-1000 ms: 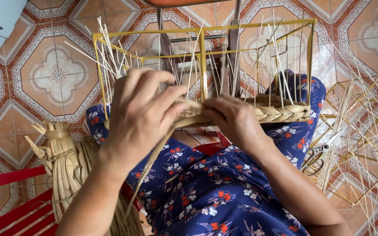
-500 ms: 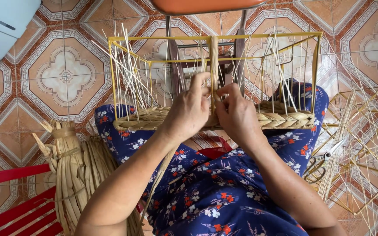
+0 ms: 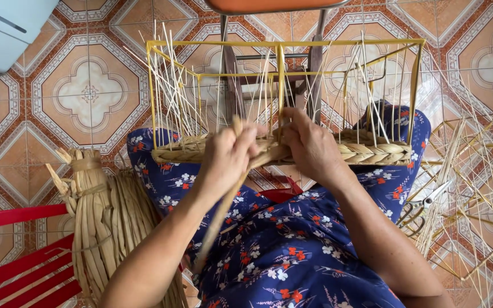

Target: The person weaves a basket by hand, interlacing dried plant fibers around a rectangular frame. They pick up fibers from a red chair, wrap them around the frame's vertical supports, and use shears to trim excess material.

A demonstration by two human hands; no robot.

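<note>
A yellow wire basket frame (image 3: 281, 43) rests on my lap, with thin pale upright stakes and a woven straw band (image 3: 372, 153) along its near edge. My left hand (image 3: 226, 159) grips a long straw strand (image 3: 218, 222) that trails down over my blue flowered dress. My right hand (image 3: 312, 147) pinches the same weave at the middle of the near edge, close to a yellow upright. The two hands almost touch.
A tied bundle of dried straw (image 3: 101, 211) stands at my left beside a red chair (image 3: 18, 256). Scissors (image 3: 423, 202) and more yellow wire frames (image 3: 480, 188) lie on the tiled floor at the right. A chair's legs (image 3: 229, 74) stand behind the frame.
The frame has come lower and more level in view. My left hand dropped from over the weave to grip the strand, and both hands now meet at the middle.
</note>
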